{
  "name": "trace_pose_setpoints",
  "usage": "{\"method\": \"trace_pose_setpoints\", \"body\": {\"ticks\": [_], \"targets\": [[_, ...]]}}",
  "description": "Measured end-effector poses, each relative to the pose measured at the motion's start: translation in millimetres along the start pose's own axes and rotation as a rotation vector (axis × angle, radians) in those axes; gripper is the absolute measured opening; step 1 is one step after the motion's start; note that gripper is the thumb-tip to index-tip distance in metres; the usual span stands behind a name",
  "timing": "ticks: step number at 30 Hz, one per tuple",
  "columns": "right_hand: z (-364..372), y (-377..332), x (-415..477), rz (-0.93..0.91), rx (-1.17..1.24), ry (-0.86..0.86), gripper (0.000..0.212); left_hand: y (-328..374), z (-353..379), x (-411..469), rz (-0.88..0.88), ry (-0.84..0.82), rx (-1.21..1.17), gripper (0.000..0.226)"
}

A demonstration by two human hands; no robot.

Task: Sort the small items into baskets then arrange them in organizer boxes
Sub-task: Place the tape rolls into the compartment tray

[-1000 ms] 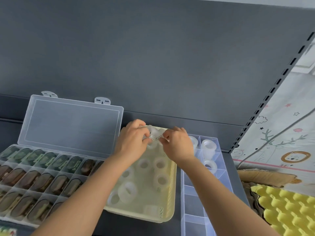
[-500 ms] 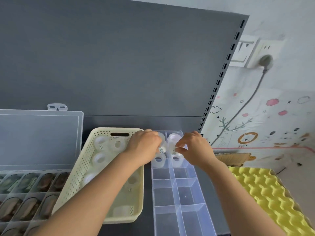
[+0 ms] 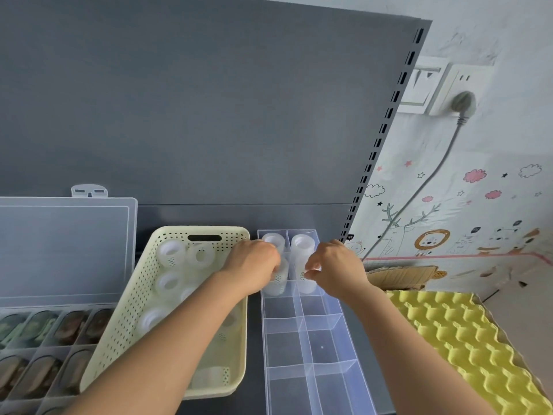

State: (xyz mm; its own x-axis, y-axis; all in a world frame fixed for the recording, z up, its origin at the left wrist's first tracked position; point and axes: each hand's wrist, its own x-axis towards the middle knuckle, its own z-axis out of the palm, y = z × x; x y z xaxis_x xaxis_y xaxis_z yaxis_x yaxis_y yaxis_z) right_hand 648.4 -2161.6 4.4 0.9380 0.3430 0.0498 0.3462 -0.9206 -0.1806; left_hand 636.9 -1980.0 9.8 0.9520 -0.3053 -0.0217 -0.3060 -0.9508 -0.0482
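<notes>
Cream dotted basket (image 3: 128,301), clear white tape rolls (image 3: 171,252), bumpy yellow foam (image 3: 466,333) at lower right, grey back panel (image 3: 209,100)

Both hands have moved from the far end of the cream basket (image 3: 179,232) toward 3 o'clock, to the clear organizer box (image 3: 314,348). The left hand (image 3: 254,265) now grips a tape roll (image 3: 276,284) in the box's second row, and the right hand (image 3: 335,268) pinches a second roll (image 3: 309,283) just at its 3 o'clock side. The view has swung the same way, revealing a wall socket (image 3: 457,85) at 1 o'clock.

Made out only a tiny, blurred "YES" in a black speech bubble (image 3: 349,236) on the pale cartoon-printed wall sheet (image 3: 449,205).
</notes>
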Motion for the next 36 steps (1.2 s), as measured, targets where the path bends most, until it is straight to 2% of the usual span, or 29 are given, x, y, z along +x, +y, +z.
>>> {"method": "trace_pose_setpoints", "body": {"ticks": [4, 7, 10, 14, 17, 19, 22, 25, 28, 30, 33, 36], "targets": [[0.9, 1.8, 4.8, -0.009, -0.048, -0.081, 0.034, -3.9, 5.2, 0.9, 0.045, 0.009, -0.045, 0.023], [2.1, 0.1, 6.9, 0.008, -0.034, -0.039, 0.029, -7.7, 7.6, -1.7, 0.061, 0.038, -0.078, 0.018], [1.2, -10.6, 7.1, -0.014, 0.008, 0.056, 0.022, -16.2, 4.2, -9.8, 0.07, 0.141, -0.117, 0.02], [-4.6, -42.5, 5.9, -0.137, 0.093, 0.126, 0.019, -45.8, -4.0, -31.2, -0.043, 0.192, -0.275, 0.023], [-8.1, -76.1, 1.6, -0.261, 0.186, 0.078, 0.015, -69.4, -8.1, -57.6, -0.174, 0.115, -0.284, 0.017], [-7.1, -98.6, -3.0, -0.33, 0.186, -0.017, 0.016, -83.4, -8.4, -76.5, -0.251, -0.023, -0.268, 0.012], [3.1, -125.8, -9.0, -0.465, -0.058, -0.098, 0.026, -95.6, -7.8, -105.3, -0.325, -0.258, -0.291, 0.005], [17.3, -139.7, -12.4, -0.55, -0.313, -0.135, 0.04, -94.4, -4.8, -127.5, -0.312, -0.397, -0.27, 0.023], [26.9, -147.0, -14.2, -0.575, -0.416, -0.157, 0.042, -89.2, 0.6, -137.4, -0.278, -0.405, -0.173, 0.042], [29.4, -150.1, -14.6, -0.575, -0.438, -0.15, 0.033, -86.7, 5.4, -138.5, -0.277, -0.401, -0.158, 0.044], [30.2, -151.2, -15.5, -0.569, -0.418, -0.13, 0.019, -84.6, 12.0, -138.0, -0.304, -0.339, -0.186, 0.025], [31.4, -147.8, -16.4, -0.547, -0.312, -0.1, 0.019, -87.6, 15.5, -137.3, -0.302, -0.229, -0.254, 0.015]]}}
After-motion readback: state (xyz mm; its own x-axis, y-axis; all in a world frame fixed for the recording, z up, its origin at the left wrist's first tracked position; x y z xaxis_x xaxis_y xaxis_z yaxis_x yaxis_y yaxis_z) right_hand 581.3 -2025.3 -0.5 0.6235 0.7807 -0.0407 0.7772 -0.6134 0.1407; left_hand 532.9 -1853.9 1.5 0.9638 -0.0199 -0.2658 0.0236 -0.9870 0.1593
